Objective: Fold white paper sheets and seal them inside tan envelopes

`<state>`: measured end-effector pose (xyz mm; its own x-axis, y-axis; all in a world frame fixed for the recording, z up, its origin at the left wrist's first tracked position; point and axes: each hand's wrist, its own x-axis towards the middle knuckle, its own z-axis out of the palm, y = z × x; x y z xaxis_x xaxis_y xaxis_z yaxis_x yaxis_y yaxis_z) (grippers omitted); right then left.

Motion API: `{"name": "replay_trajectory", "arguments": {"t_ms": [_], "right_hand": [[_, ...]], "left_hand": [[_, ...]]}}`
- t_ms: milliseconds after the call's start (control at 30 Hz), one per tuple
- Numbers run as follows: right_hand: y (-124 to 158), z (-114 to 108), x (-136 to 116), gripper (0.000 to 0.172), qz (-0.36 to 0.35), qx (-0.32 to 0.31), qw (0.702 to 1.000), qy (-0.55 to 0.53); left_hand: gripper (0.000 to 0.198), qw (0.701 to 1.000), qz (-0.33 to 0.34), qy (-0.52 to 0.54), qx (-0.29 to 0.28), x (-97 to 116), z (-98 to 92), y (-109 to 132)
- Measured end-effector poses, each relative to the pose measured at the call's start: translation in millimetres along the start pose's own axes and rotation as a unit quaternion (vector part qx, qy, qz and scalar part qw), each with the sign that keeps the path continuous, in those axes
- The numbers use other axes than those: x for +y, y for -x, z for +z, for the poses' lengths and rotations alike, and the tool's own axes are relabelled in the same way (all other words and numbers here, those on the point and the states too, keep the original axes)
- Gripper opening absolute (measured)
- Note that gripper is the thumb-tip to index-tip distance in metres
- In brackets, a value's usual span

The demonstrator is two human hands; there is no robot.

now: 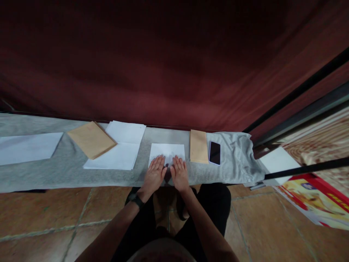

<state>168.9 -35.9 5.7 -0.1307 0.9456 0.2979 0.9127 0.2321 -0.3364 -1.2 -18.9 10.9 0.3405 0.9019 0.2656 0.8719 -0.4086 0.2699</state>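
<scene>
A folded white sheet of paper [167,150] lies on the grey cloth [68,171] covering a narrow ledge. My left hand [154,174] rests flat on the sheet's near left edge with fingers stretched out. My right hand [179,173] lies flat beside it on the near right part, fingers together and extended. Neither hand holds anything. A black watch is on my left wrist.
A brown envelope [199,146] and a dark phone [215,153] lie right of the sheet. To the left are a stack of white paper [120,149], a larger brown envelope [91,139] and another white sheet [27,147]. A dark red curtain hangs behind. Tiled floor below.
</scene>
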Motion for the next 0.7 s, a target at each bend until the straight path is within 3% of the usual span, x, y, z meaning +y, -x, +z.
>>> {"name": "replay_trajectory", "arguments": {"t_ms": [233,700], "right_hand": [[-18.6,5.8,4.9,0.048,-0.005,-0.053,0.999,0.012],[-9.4,18.7,5.3,0.06,0.113,0.045,0.99,0.077]], "left_hand": [[0.056,0.999,0.009,0.003,-0.048,3.0,16.8,-20.9],[0.068,0.995,-0.098,-0.029,0.017,-18.6,15.0,-13.1]]}}
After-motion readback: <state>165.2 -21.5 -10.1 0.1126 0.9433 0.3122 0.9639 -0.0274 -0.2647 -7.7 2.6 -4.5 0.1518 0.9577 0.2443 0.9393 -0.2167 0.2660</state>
